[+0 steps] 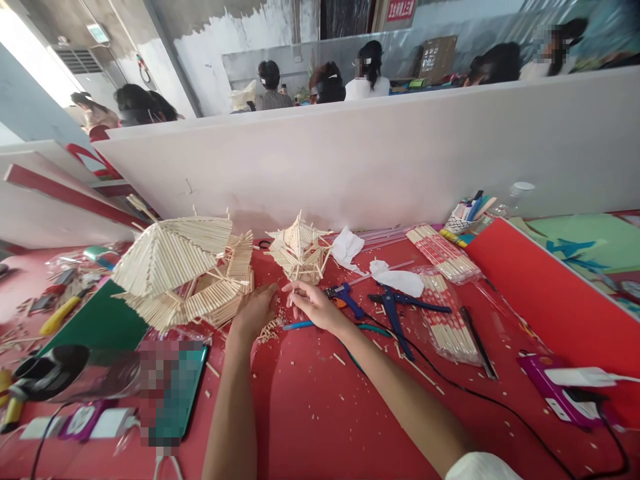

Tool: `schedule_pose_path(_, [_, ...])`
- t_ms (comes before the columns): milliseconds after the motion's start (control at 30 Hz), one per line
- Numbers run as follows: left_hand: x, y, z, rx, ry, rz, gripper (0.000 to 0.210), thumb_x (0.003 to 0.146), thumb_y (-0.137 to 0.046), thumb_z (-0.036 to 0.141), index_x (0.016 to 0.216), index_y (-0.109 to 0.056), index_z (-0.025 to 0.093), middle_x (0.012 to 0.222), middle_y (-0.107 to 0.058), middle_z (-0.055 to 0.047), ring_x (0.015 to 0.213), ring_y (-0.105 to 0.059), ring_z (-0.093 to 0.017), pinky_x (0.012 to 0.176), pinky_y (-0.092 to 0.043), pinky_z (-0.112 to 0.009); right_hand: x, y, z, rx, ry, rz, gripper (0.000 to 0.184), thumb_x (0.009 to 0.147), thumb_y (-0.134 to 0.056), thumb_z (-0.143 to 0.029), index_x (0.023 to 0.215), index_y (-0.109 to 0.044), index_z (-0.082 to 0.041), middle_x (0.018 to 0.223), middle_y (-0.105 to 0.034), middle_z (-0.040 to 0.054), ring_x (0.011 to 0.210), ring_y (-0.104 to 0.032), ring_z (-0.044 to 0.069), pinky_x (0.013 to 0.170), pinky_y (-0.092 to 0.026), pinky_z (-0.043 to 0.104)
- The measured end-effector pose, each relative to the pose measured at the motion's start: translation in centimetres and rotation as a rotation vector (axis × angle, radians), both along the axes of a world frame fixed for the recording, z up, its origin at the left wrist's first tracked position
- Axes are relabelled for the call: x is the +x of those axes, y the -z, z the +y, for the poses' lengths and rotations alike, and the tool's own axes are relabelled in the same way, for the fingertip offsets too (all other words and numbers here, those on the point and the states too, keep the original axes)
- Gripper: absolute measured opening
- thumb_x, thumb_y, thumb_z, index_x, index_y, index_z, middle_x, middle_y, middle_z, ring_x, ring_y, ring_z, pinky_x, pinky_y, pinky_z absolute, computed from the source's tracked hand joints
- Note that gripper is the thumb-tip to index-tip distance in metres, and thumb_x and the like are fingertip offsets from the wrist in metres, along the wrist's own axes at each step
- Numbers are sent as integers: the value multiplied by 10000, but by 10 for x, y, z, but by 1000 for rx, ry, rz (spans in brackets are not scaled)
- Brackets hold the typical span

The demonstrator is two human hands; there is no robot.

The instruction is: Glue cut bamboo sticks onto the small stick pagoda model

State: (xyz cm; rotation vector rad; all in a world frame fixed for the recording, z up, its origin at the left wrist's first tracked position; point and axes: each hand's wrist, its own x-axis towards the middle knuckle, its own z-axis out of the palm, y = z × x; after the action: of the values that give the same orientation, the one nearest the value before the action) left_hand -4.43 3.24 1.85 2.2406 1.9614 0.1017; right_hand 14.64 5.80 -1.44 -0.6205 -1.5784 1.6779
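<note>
My left hand (254, 312) reaches over the red table beside a small pile of cut stick bits (270, 329). Its fingers stretch forward, loosely bent, and I see nothing in them. Close by on the right, my right hand (314, 304) has its fingers slightly curled and apart, with nothing visible between them. Just beyond both hands stands a small pavilion-like model of thin wooden sticks (300, 248). To the left is a larger stick model (173, 263) with a wide sloping roof. A blue glue gun (347, 297) lies right of my right hand.
Blue cutting pliers (395, 313) and bagged stick bundles (443, 253) lie to the right, near a red board (545, 293). A dark cable crosses the table (320, 427). A phone (193, 387) and clear bottle (115, 373) are at left. A white partition (350, 153) stands behind.
</note>
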Motion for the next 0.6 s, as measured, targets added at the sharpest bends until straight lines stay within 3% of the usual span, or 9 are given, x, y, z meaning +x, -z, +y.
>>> schedule_pose_path(133, [2, -1, 1, 59, -62, -163, 200, 997, -427, 268, 1100, -597, 245, 904, -728, -49, 844, -707, -224, 703, -431, -274, -8, 3, 1, 1, 21, 33, 240, 995, -532, -381, 1151, -583, -207, 734, -559, -48, 563, -534, 101, 548, -441, 231])
schedule_pose_path(333, [5, 3, -3, 294, -4, -489, 204, 1014, -379, 316, 1059, -558, 229, 834, -678, -12, 733, -658, -169, 726, -470, -271, -14, 10, -2, 6, 38, 33, 242, 1006, -494, -395, 1163, -557, -222, 644, -483, -84, 505, -468, 101, 496, -382, 217])
schedule_pose_path(600, [2, 5, -6, 431, 234, -454, 278, 917, -415, 166, 1162, -541, 203, 976, -669, -46, 851, -646, -177, 772, -493, -284, -18, 9, -3, -82, 48, 106, 258, 965, -544, -471, 1081, -505, -244, 656, -482, -88, 478, -425, 98, 480, -356, 224])
